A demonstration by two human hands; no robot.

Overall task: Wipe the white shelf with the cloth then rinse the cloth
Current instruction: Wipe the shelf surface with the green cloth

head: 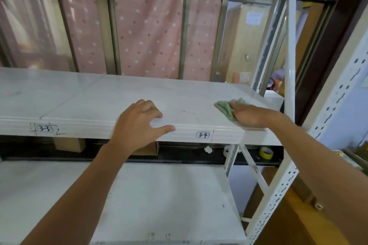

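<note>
The white shelf (95, 97) runs across the middle of the head view, its front edge marked "3-3" and "3-4". A light green cloth (225, 108) lies on the shelf near its right end. My right hand (249, 115) presses flat on the cloth, which is partly hidden under the palm. My left hand (137, 123) rests on the shelf's front edge near the middle, fingers spread on top and thumb along the rim, holding nothing.
White perforated uprights (289, 49) and diagonal braces frame the right end. A lower white shelf (159, 201) sits below. Under the upper shelf are cardboard boxes (68, 144) and a yellow tape roll (265, 153). A pink dotted curtain (147, 32) hangs behind.
</note>
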